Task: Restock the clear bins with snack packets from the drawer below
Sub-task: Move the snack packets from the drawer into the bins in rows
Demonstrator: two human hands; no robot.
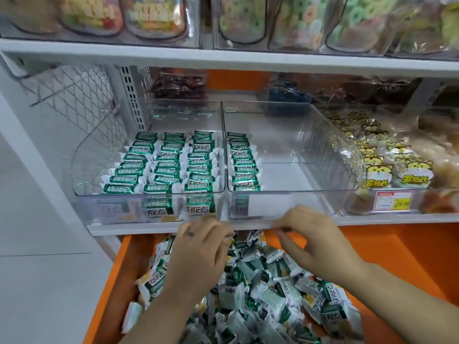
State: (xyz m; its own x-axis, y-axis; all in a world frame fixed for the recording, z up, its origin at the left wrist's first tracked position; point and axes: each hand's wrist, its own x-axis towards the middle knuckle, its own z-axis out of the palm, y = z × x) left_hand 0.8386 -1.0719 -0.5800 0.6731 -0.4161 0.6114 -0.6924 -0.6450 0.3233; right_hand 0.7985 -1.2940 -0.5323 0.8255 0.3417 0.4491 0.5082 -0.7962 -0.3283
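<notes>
Both hands hover over the open orange drawer (119,269), just below the white shelf (139,229). My left hand (198,252) bends down into the heap of snack packets (260,294), and its fingertips are buried among the wrappers, so I cannot tell whether it grips one. My right hand (315,244) has its fingers curved toward the shelf edge. They are smeared with blur, so whether they pinch anything is unclear too. Both forearms run out of the bottom of the frame, and the near end of the drawer is cut off with them.

The heap in the drawer is loose and jumbled, green-and-white wrappers lying every way. On the shelf above, the left clear bin (149,193) holds three neat rows (164,165) of the same packets. The right clear bin (298,189) holds a single row (243,162) against its left wall. Beside it on the right, a further bin (434,194) carries yellow cartoon-animal packets (417,172) and a price label (395,202) whose print is too small to read.

Behind the bins, dark red bags (178,85) and something blue (285,93) show only dimly through the plastic. Pouches of ring sweets (308,18) on the top shelf are cropped by the frame.
</notes>
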